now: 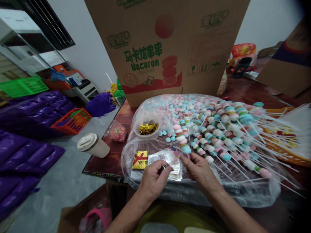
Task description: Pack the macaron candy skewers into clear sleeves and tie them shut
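From my distant seat I go over the risks from left to right. The lidded cup (93, 145) is at the left corner of the tabletop (127, 117), leaning in my view; a bump from the left elbow could, I judge, send it to the floor. The bowl (147, 137) with gold ties (148, 128) rests on the clear plastic sheet (128, 152); if a sleeve or wrist pulls this sheet, the bowl could tip and the ties could scatter. The printed packets (157, 157) lie loosely overlapped, so a careless touch may spread them. At the right, the heap of finished-looking sticks (225, 136) has many ends that point toward the forearm; if one is caught, several could roll.

Now the hands. The left hand (154, 181) is curled above the packets, thumb and forefinger almost meeting; something small and dark seems to be between them, but I cannot tell what, nor whether it is gripped. The candy skewer (181, 139) stands tilted between the heap and the packets, its lower end at the fingers of the right hand (199, 168). This hand is narrowly closed and appears to pinch it there; too hard a squeeze might crack the lowest sweet.
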A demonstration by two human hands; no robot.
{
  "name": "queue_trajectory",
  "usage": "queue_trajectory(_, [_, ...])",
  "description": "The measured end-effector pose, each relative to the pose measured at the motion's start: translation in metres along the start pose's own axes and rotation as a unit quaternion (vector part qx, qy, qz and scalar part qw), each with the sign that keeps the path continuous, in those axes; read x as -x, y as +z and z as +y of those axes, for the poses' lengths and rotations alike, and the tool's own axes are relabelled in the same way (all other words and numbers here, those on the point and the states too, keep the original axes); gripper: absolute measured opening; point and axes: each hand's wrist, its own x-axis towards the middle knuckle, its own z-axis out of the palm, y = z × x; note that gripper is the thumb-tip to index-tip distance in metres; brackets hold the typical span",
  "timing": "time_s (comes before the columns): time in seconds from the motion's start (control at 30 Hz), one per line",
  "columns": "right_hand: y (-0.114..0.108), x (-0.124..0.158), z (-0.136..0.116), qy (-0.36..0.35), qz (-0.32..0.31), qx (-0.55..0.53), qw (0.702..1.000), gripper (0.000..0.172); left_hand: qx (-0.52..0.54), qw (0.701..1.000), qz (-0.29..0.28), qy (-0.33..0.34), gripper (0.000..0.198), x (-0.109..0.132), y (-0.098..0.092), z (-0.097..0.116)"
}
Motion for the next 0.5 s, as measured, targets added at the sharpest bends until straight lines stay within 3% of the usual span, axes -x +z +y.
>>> queue_trajectory(0.07, [-0.001, -0.001, -0.004, -0.004, 0.010, 0.005, 1.000, 0.034, -0.029, 0.999, -0.033, 0.004, 0.021, -0.004, -0.005, 0.001])
queue_trajectory(0.17, [0.000, 0.001, -0.010, -0.041, 0.019, 0.038, 0.998, 0.034, -0.088, 0.994, -0.030, 0.061, 0.021, -0.014, -0.016, 0.012])
queue_trajectory(0.23, [0.002, 0.003, -0.011, -0.067, 0.015, 0.049, 0.996, 0.033, -0.055, 0.995, -0.029, 0.075, 0.021, -0.019, -0.018, 0.019])
queue_trajectory(0.3, [0.004, 0.006, -0.009, -0.076, 0.013, 0.046, 0.996, 0.034, 0.048, 0.997, -0.048, 0.025, 0.020, -0.019, -0.010, 0.022])
queue_trajectory(0.4, [0.007, 0.008, -0.004, -0.062, 0.011, 0.034, 0.997, 0.034, 0.209, 0.973, -0.050, -0.088, 0.025, -0.014, 0.010, 0.015])
queue_trajectory(0.5, [0.006, 0.006, -0.002, -0.056, 0.008, 0.024, 0.998, 0.033, 0.213, 0.972, -0.004, -0.096, 0.024, -0.008, 0.015, 0.007])
